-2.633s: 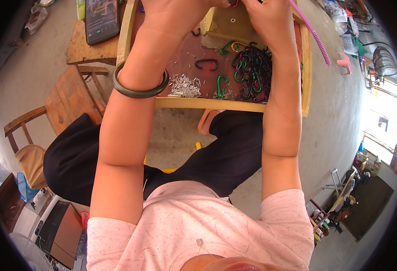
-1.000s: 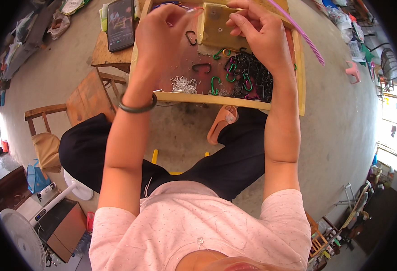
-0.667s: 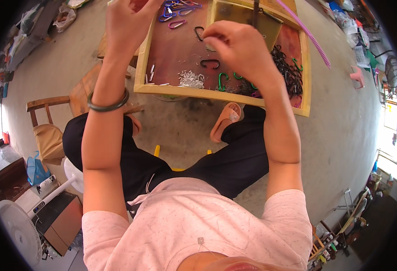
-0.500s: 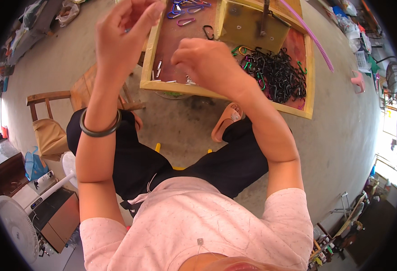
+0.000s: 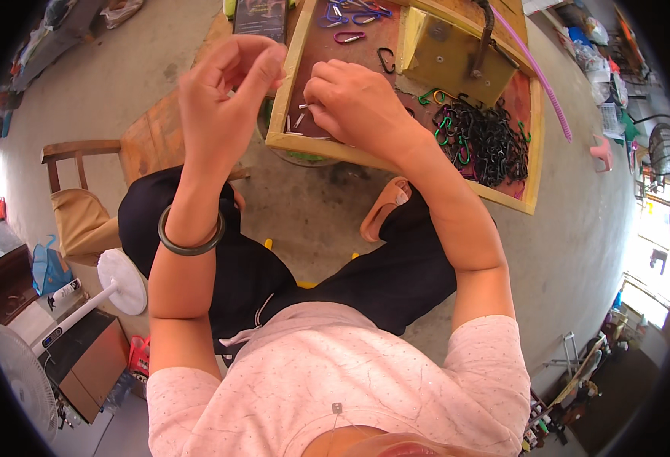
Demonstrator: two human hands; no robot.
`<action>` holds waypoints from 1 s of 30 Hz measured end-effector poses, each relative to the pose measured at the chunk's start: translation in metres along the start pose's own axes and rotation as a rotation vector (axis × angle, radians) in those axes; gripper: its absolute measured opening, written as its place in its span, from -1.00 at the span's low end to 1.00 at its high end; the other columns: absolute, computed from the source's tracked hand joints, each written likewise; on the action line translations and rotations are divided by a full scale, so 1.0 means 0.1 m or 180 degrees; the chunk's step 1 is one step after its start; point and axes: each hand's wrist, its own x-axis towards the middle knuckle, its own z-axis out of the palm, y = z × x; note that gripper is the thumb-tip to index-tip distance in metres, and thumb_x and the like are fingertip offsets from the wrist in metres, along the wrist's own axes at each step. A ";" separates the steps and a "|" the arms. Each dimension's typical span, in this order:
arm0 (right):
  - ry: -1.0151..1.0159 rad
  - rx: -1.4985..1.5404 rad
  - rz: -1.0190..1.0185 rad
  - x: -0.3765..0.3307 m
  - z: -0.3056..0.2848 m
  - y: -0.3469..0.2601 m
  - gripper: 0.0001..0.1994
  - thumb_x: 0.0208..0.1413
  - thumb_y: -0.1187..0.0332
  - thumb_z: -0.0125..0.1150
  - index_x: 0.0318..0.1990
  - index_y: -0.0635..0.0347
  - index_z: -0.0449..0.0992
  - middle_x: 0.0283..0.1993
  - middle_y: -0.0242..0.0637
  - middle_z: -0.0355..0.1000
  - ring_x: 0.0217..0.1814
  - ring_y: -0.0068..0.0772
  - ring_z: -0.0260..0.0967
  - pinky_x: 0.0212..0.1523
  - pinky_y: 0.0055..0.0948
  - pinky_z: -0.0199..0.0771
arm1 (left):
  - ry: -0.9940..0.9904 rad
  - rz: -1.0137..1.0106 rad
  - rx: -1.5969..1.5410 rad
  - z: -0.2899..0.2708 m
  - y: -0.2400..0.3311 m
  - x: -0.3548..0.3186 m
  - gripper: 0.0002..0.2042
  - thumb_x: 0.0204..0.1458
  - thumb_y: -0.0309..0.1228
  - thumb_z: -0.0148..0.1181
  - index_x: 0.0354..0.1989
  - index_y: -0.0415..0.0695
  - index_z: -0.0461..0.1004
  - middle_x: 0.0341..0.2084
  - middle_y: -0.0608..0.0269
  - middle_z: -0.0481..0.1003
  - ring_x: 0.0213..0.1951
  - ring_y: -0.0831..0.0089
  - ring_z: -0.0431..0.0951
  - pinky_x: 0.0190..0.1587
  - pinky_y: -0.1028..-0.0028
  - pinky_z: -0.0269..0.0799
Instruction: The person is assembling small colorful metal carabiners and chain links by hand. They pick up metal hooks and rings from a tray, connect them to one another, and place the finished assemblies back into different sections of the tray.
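Note:
My left hand (image 5: 228, 87) is raised left of the wooden-framed tray (image 5: 335, 151), its thumb and fingers curled together in a pinch. Whatever sits between those fingertips is too small to make out. Over the tray's near left corner, my right hand (image 5: 362, 103) has its fingers bent down and closed, and their tips are partly hidden. Small silver pins (image 5: 298, 120) lie beside its fingertips. Farther back in the tray are a purple carabiner (image 5: 349, 36), several blue carabiners (image 5: 365, 17) and a black carabiner (image 5: 385, 59). A heap of black carabiners (image 5: 487, 141) fills the right side.
A metal plate with a lever (image 5: 457, 57) is fixed in the tray's far part. A purple coiled hose (image 5: 540, 76) hangs at the right. Wooden chair (image 5: 84, 156), white fan (image 5: 23, 373) and pink stool (image 5: 601, 152) stand around on the floor.
My left hand has come down and closer to my right hand. The right hand stays over the tray's near left part, its fingers nearer the silver pins. The whole view has shifted slightly.

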 end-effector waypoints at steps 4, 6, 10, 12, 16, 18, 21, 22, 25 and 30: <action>-0.0023 0.0861 0.0396 -0.07 -0.29 -0.04 -0.86 0.06 0.45 0.29 -0.24 0.23 0.50 -0.29 -0.23 0.48 -0.24 -0.20 0.51 -0.18 -0.27 0.53 | -0.0451 0.0011 0.0710 0.03 -0.05 -0.10 -0.92 0.18 -0.53 0.29 -0.19 -0.23 0.61 -0.42 0.37 0.61 -0.35 0.63 0.59 -0.27 0.59 0.46; -0.0010 0.1029 0.0477 -0.12 -0.42 -0.06 -0.86 0.07 0.46 0.29 -0.23 0.25 0.49 -0.29 -0.23 0.49 -0.25 -0.22 0.51 -0.18 -0.29 0.53 | -0.0672 0.0010 0.0825 0.07 -0.07 -0.13 -0.91 0.16 -0.54 0.29 -0.19 -0.22 0.60 -0.40 0.34 0.61 -0.35 0.61 0.59 -0.27 0.57 0.46; 0.0004 0.1468 0.0636 -0.21 -0.63 -0.08 -0.88 0.11 0.50 0.27 -0.21 0.29 0.49 -0.31 -0.22 0.48 -0.27 -0.27 0.50 -0.20 -0.36 0.52 | -0.1211 0.0055 0.0817 0.19 -0.10 -0.17 -0.90 0.13 -0.58 0.28 -0.20 -0.24 0.57 -0.37 0.27 0.61 -0.32 0.56 0.61 -0.27 0.57 0.47; 0.0012 0.1526 0.0658 -0.25 -0.70 -0.07 -0.88 0.12 0.52 0.27 -0.20 0.29 0.50 -0.30 -0.24 0.49 -0.27 -0.32 0.50 -0.20 -0.37 0.51 | -0.1404 -0.0077 0.0637 0.26 -0.08 -0.19 -0.90 0.12 -0.59 0.28 -0.20 -0.25 0.57 -0.38 0.26 0.61 -0.32 0.56 0.61 -0.27 0.58 0.48; 0.0538 0.1825 0.1202 -0.37 -0.90 0.00 -0.87 0.15 0.55 0.27 -0.14 0.29 0.56 -0.28 -0.30 0.54 -0.26 -0.46 0.49 -0.18 -0.41 0.51 | -0.1251 -0.0317 0.0317 0.43 -0.04 -0.20 -0.88 0.13 -0.61 0.28 -0.16 -0.26 0.57 -0.38 0.32 0.60 -0.34 0.64 0.58 -0.30 0.60 0.49; 0.0456 0.0999 0.1326 -0.54 -1.07 0.18 -0.84 0.14 0.52 0.32 -0.13 0.27 0.58 -0.28 -0.34 0.55 -0.24 -0.48 0.50 -0.17 -0.43 0.51 | -0.1042 -0.0434 0.0011 0.50 -0.07 -0.21 -0.87 0.14 -0.60 0.27 -0.14 -0.26 0.58 -0.38 0.35 0.60 -0.35 0.67 0.57 -0.31 0.60 0.49; 0.0103 0.0226 0.1290 -0.71 -1.05 0.23 -0.87 0.10 0.49 0.33 -0.19 0.24 0.57 -0.28 -0.34 0.53 -0.23 -0.33 0.52 -0.17 -0.37 0.52 | -0.1176 -0.0618 -0.0387 0.54 -0.12 -0.19 -0.86 0.16 -0.57 0.29 -0.12 -0.26 0.59 -0.38 0.39 0.60 -0.37 0.70 0.54 -0.33 0.62 0.47; -0.0078 -0.0096 0.1169 -0.78 -1.00 0.21 -0.89 0.08 0.48 0.33 -0.23 0.22 0.57 -0.29 -0.34 0.52 -0.22 -0.24 0.51 -0.18 -0.33 0.52 | -0.1230 -0.0638 -0.0347 0.55 -0.14 -0.19 -0.86 0.17 -0.54 0.31 -0.12 -0.26 0.59 -0.38 0.39 0.61 -0.37 0.71 0.54 -0.33 0.64 0.46; -0.0262 0.0036 0.0758 -0.86 -0.83 0.11 -0.91 0.05 0.45 0.33 -0.30 0.17 0.55 -0.29 -0.32 0.47 -0.19 -0.12 0.46 -0.18 -0.24 0.51 | -0.1273 -0.0733 -0.0298 0.59 -0.13 -0.17 -0.85 0.18 -0.49 0.33 -0.12 -0.25 0.60 -0.38 0.39 0.61 -0.35 0.72 0.55 -0.34 0.66 0.44; -0.0265 -0.0262 0.0951 -0.92 -0.91 0.13 -0.92 0.05 0.43 0.33 -0.29 0.14 0.58 -0.29 -0.33 0.46 -0.17 -0.16 0.46 -0.15 -0.21 0.50 | -0.1167 -0.0967 -0.0367 0.63 -0.11 -0.14 -0.85 0.19 -0.46 0.34 -0.13 -0.23 0.60 -0.39 0.38 0.61 -0.32 0.72 0.58 -0.35 0.67 0.42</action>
